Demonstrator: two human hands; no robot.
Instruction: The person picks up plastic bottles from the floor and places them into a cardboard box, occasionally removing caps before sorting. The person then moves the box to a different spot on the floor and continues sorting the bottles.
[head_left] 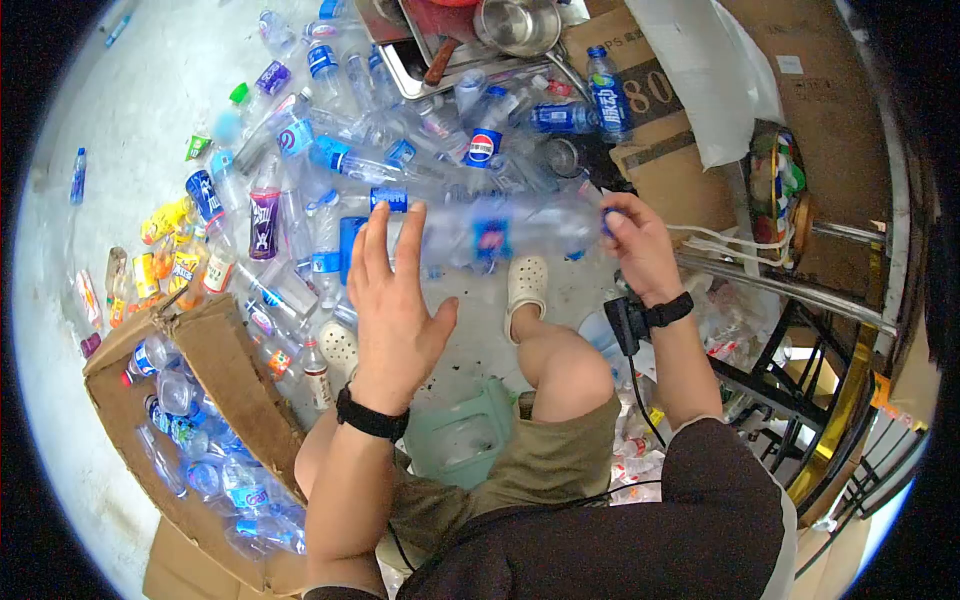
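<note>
A clear plastic bottle [545, 228] with a blue and red label lies level in the air before me, smeared by motion. My right hand [643, 248] pinches it at its blue cap, on the right end. Near the bottle's other end is my left hand [390, 310], fingers spread and palm turned away from me, holding nothing. Behind and beneath both hands spreads a heap of plastic bottles, among them a Pepsi bottle [484, 146] with a blue label and a purple-labelled bottle [265, 215].
A cardboard box [235, 375] of bottles stands at lower left. Between my legs is a pale green plastic stool [440, 425]. Metal trays and a saucepan [520, 25] sit at the top, beside cardboard [660, 175]. A metal frame [800, 300] runs along the right.
</note>
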